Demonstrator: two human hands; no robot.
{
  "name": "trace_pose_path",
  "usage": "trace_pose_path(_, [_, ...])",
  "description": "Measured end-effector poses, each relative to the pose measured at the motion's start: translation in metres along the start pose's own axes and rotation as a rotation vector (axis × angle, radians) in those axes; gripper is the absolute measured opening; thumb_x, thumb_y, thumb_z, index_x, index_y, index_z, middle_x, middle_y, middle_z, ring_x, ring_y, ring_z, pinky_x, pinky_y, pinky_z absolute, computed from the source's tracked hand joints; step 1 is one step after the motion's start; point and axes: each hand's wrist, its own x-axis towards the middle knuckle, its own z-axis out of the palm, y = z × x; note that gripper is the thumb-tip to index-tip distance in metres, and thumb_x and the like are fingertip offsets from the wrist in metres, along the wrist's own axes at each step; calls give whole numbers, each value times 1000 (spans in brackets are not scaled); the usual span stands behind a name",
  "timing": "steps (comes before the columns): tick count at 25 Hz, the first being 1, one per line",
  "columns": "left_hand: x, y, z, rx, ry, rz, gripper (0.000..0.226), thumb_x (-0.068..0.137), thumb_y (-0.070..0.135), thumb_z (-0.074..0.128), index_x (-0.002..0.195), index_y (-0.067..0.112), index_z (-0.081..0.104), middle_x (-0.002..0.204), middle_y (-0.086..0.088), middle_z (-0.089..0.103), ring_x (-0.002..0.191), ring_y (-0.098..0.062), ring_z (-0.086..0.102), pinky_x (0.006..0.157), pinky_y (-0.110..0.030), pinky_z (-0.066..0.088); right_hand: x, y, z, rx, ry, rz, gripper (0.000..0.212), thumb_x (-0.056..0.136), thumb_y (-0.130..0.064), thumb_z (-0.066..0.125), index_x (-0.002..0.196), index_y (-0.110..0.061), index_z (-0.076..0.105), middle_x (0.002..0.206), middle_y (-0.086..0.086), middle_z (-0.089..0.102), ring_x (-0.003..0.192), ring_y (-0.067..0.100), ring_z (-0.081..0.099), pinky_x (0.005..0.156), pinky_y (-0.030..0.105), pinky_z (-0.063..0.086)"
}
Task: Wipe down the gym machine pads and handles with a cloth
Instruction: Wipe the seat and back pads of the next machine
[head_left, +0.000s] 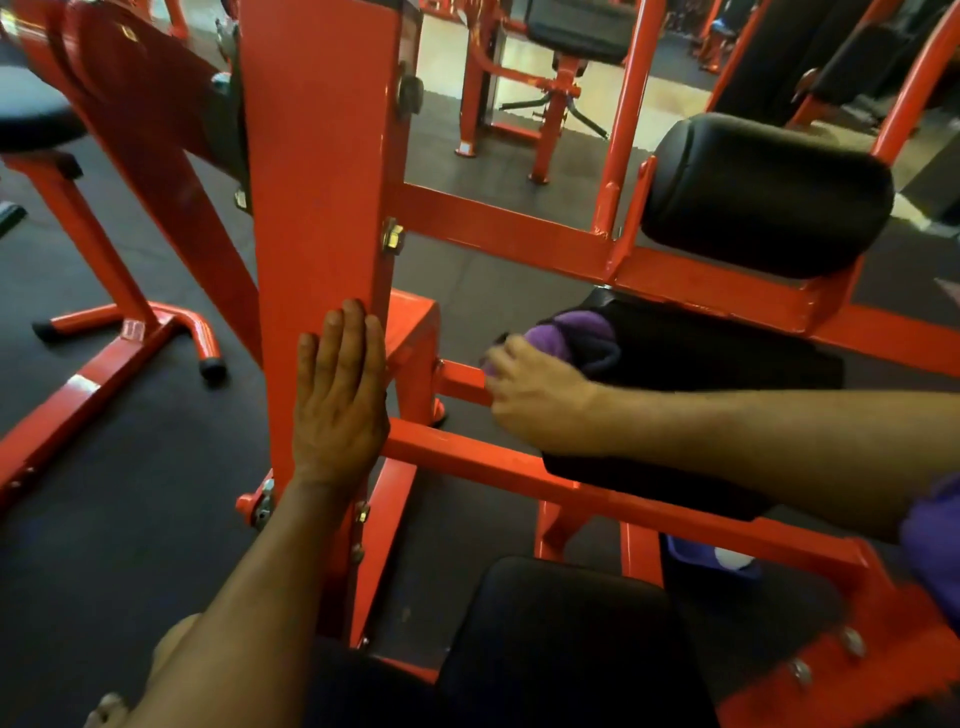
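Note:
My left hand (340, 395) lies flat, fingers straight, against the wide red upright (317, 197) of the gym machine. My right hand (540, 395) grips a bunched purple cloth (576, 338) and holds it against the left end of a flat black pad (691, 374) in the middle of the frame. A thick black roller pad (769, 192) sits above and behind that pad. Another black pad (566, 634) lies below, close to me.
Red frame bars (498, 457) cross under my right forearm. A round black seat (31, 109) on a red stand is at the left. More red machines (550, 88) stand at the back on a dark rubber floor (130, 519).

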Motion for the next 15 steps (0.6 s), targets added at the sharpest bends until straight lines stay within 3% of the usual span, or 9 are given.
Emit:
trace_pose_path(3, [-1,3,-5,39,-35,-26,68,105,1,27,164,12,-5,172,-4,-16,159,-25,-8,129,-50,-1,-12,-43,22,156,-57,-3,27,88,-50,59,97,-30,75,106,-8,70,105,20,61,94,35,33])
trace_pose_path(6, [1,6,-3,12,-38,-56,81,97,-7,40,164,9,-3,172,-5,-15,159,-27,-7,128,-53,1,-34,-41,11,319,97,-56,20,91,-38,53,94,-31,71,103,-7,66,99,24,57,87,41,39])
trace_pose_path(10, [2,21,-4,0,-26,-84,85,93,-5,45,164,8,-1,172,-6,-13,159,-28,-6,128,-52,-1,-95,11,-38,442,497,501,26,86,-21,53,106,-25,70,110,-1,64,99,29,55,81,47,44])
trace_pose_path(13, [17,45,3,-117,-75,44,80,96,2,49,163,5,7,173,-8,-5,160,-31,3,129,-50,2,-127,45,-11,409,454,740,38,86,-26,66,124,-24,66,130,2,61,111,34,51,89,49,44])
trace_pose_path(15, [37,73,15,-284,-139,130,76,97,0,51,162,3,13,173,-10,1,159,-34,9,129,-51,8,-124,49,14,423,423,835,49,89,-37,66,136,-25,60,144,3,54,116,36,49,94,49,43])
